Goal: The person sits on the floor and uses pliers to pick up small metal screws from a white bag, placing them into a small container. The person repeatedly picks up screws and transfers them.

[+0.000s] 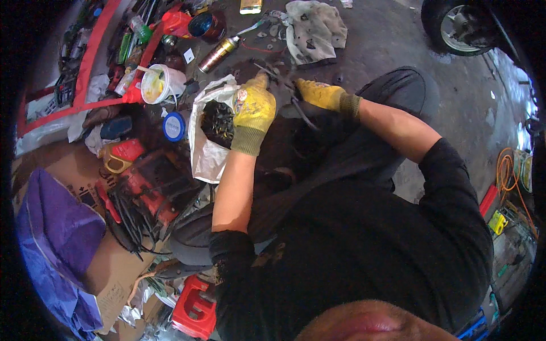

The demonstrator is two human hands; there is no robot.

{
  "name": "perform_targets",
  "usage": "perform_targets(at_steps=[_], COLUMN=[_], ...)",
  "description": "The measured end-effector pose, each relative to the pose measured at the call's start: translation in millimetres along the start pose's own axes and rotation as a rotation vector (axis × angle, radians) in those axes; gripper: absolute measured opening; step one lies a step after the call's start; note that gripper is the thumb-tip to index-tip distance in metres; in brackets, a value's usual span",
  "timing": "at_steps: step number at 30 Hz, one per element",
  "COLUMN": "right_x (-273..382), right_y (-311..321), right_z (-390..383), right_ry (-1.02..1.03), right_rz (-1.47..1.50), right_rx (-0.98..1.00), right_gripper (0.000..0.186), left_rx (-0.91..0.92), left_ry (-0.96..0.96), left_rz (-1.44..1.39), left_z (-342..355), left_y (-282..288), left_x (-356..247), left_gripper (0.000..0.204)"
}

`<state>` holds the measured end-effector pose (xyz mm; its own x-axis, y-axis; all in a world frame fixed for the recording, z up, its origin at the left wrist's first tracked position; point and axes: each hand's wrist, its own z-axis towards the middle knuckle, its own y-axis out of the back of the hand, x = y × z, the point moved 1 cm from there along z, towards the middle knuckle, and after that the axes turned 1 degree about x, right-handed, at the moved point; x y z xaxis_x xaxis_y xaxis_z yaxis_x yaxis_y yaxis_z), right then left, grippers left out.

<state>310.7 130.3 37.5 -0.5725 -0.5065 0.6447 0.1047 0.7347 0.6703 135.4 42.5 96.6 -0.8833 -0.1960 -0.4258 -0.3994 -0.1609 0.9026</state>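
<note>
My left hand, in a yellow glove with a dark cuff, is closed beside an open white sack. The sack holds many small dark pieces, too small to name. A thin dark strip, slightly blurred, slants between my hands. Its upper left end lies at my left fingertips. To the right, my right hand, gloved the same way, has its fingers pressed together on the strip's middle. What lies under the left palm is hidden.
A spray can, a white bucket and a blue lid lie left of the sack. A grey rag is ahead. Nearer left are a red machine with black cables and a red jug. A wheel stands far right.
</note>
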Motion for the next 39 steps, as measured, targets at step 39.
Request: perform_targets(at_steps=[39], right_x=[-42], right_y=[-13], right_z=[-6], right_ry=[0.330], right_rz=[-0.096], right_rx=[0.111], right_gripper=[0.046], left_rx=[0.115], left_ry=[-0.031], left_rz=[0.290], left_z=[3], left_y=[-36], left_x=[7], left_gripper=[0.021])
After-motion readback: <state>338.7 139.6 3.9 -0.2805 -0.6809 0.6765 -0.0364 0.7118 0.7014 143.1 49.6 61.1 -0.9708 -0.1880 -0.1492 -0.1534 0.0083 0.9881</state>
